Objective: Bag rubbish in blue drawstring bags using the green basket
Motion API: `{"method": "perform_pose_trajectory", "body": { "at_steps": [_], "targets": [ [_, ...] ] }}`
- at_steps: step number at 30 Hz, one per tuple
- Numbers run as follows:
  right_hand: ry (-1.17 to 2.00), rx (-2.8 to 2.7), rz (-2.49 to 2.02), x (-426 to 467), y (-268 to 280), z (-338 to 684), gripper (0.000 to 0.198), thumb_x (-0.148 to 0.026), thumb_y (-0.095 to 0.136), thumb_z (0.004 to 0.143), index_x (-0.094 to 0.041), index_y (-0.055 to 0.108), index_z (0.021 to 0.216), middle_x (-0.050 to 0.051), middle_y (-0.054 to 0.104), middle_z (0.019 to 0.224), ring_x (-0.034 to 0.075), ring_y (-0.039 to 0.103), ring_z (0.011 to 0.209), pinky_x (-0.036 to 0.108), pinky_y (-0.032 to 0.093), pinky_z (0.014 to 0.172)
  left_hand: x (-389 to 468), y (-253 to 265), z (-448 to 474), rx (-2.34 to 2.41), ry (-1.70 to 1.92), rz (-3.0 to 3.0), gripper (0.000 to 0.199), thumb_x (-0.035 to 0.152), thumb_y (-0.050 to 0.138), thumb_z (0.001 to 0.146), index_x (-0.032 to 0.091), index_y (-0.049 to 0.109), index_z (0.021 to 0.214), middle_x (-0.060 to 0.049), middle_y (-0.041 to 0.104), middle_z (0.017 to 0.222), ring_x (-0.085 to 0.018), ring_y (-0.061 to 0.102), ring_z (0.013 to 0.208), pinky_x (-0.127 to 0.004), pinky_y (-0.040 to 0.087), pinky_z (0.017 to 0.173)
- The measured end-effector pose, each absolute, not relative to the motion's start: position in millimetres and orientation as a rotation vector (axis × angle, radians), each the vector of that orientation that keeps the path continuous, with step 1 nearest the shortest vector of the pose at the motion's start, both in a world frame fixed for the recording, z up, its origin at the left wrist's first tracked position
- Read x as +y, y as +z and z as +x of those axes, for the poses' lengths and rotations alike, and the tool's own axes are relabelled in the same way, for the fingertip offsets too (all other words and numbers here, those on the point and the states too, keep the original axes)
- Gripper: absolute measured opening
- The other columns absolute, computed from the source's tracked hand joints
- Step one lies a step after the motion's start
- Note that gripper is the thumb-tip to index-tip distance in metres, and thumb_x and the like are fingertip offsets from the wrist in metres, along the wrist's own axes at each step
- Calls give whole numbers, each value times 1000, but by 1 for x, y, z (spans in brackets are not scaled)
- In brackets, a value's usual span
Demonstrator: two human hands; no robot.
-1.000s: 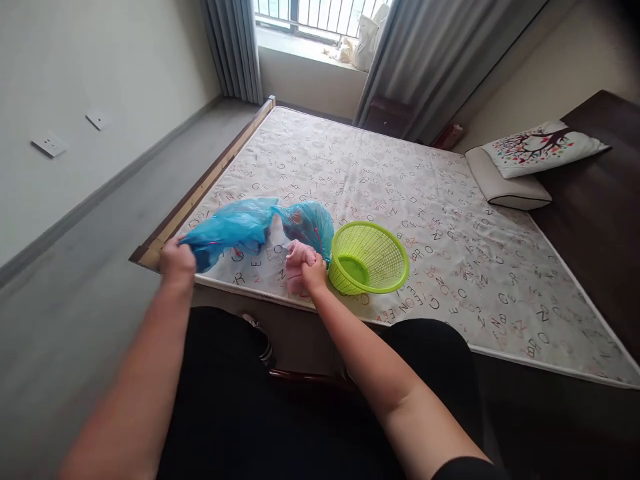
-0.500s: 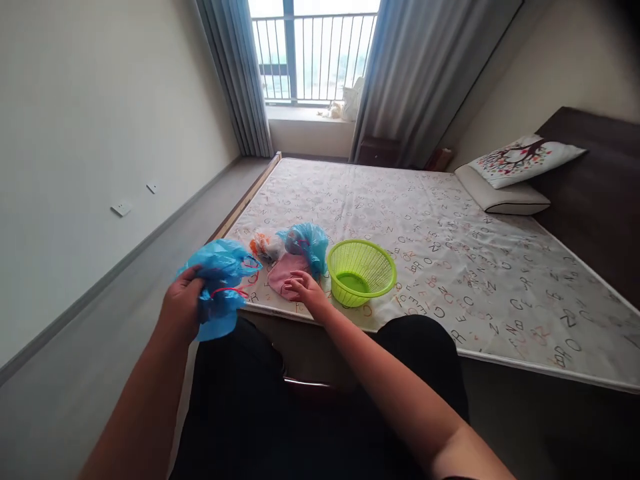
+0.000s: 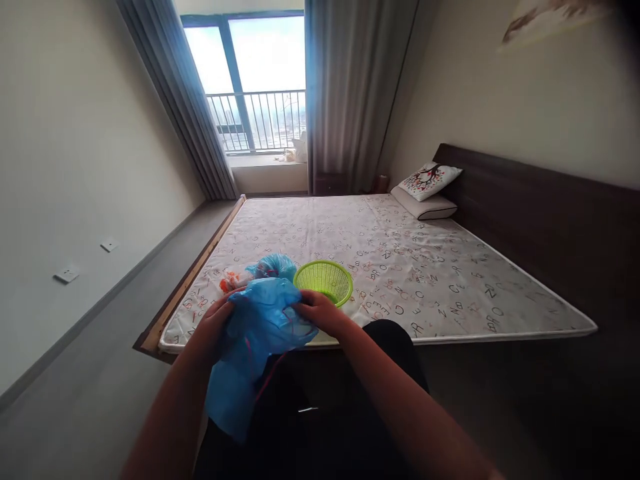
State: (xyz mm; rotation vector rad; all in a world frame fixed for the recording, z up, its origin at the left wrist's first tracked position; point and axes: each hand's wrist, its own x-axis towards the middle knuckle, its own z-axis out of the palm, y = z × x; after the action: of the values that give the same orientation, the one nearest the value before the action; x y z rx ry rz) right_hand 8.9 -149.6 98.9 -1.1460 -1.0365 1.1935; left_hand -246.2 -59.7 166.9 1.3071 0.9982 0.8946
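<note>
A crumpled blue plastic bag with thin red drawstrings is held between both hands, above my knees at the bed's edge. My left hand grips its left side. On the opposite side, my right hand pinches the bag with closed fingers. Just behind it on the mattress lie another blue plastic bag and a clear bag with orange parts. A green plastic basket stands right behind my right hand, upright and partly covered by it. The pink cloth seen earlier is hidden behind the held bag.
The mattress with printed letters spreads out in front of me, its wooden bed frame along the left. A tree-print pillow rests on another pillow by the dark headboard. Grey curtains flank the window.
My left hand has brought the blue bag rightward to in front of the basket. My right hand has left the pink cloth and taken hold of the bag. The camera has tilted up.
</note>
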Motion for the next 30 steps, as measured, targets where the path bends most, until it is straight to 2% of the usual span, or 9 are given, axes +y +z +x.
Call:
{"method": "perform_pose_trajectory", "body": {
  "at_steps": [2, 6, 11, 15, 17, 21, 25, 27, 30],
  "targets": [
    [1043, -863, -1209, -148, 108, 16, 41, -56, 87, 81, -20, 79, 98, 1, 75, 89, 15, 65, 77, 29, 54, 74, -44, 162, -242, 985, 845, 1344, 75, 74, 89, 72, 20, 85, 124, -14, 85, 126, -41, 77, 125, -49, 64, 106],
    [929, -531, -1143, -145, 124, 27, 57, -61, 96, 69, -21, 73, 102, -2, 71, 81, 15, 64, 67, 29, 55, 63, -14, 163, -241, 962, 750, 1667, 66, 63, 79, 80, 22, 83, 133, -13, 78, 144, -43, 65, 144, -56, 50, 126],
    [1011, -358, -977, -149, 133, 22, 73, -51, 107, 55, -25, 66, 109, -2, 76, 86, 18, 72, 67, 33, 62, 64, -10, 164, -235, 912, 615, 2122, 74, 37, 70, 83, 24, 68, 155, -13, 71, 155, -40, 62, 149, -58, 46, 129],
    [1021, -308, -997, -148, 131, 12, 74, -53, 106, 55, -25, 66, 109, -4, 74, 83, 13, 65, 64, 27, 56, 60, -28, 141, -202, 725, 703, 2277, 86, 47, 80, 86, 25, 55, 166, -16, 57, 170, -38, 63, 148, -56, 51, 125],
    [1026, -317, -1030, -146, 128, 14, 72, -53, 105, 56, -24, 66, 110, -4, 74, 84, 13, 65, 67, 26, 55, 63, -33, 127, -181, 746, 687, 2271, 77, 50, 79, 88, 25, 63, 158, -16, 64, 163, -37, 71, 137, -54, 57, 118],
    [1055, -519, -1204, -145, 127, 40, 56, -52, 93, 72, -25, 69, 114, -1, 75, 92, 15, 66, 77, 28, 54, 72, -26, 116, -155, 994, 688, 2207, 39, 46, 62, 97, 23, 81, 122, -11, 85, 118, -32, 81, 110, -46, 63, 103],
    [837, -1047, -1682, -146, 141, 86, 42, -40, 84, 88, -26, 74, 126, 3, 74, 104, 20, 69, 89, 34, 52, 82, -10, 134, -155, 1256, 697, 2049, 41, 41, 53, 98, 24, 79, 125, -3, 81, 84, -24, 79, 75, -36, 62, 79],
    [675, -1287, -1880, -146, 149, 108, 44, -29, 86, 88, -26, 75, 131, 5, 75, 109, 23, 70, 97, 36, 51, 88, -4, 149, -155, 1336, 691, 2022, 42, 40, 52, 99, 24, 78, 127, -2, 80, 83, -23, 76, 71, -35, 60, 75],
    [493, -1400, -2017, -145, 155, 130, 29, -17, 77, 92, -24, 77, 120, 8, 76, 113, 25, 69, 104, 36, 50, 90, 1, 166, -153, 1400, 749, 2045, 37, 39, 53, 98, 26, 79, 121, -4, 83, 99, -26, 77, 90, -36, 59, 84]
  ]
}}
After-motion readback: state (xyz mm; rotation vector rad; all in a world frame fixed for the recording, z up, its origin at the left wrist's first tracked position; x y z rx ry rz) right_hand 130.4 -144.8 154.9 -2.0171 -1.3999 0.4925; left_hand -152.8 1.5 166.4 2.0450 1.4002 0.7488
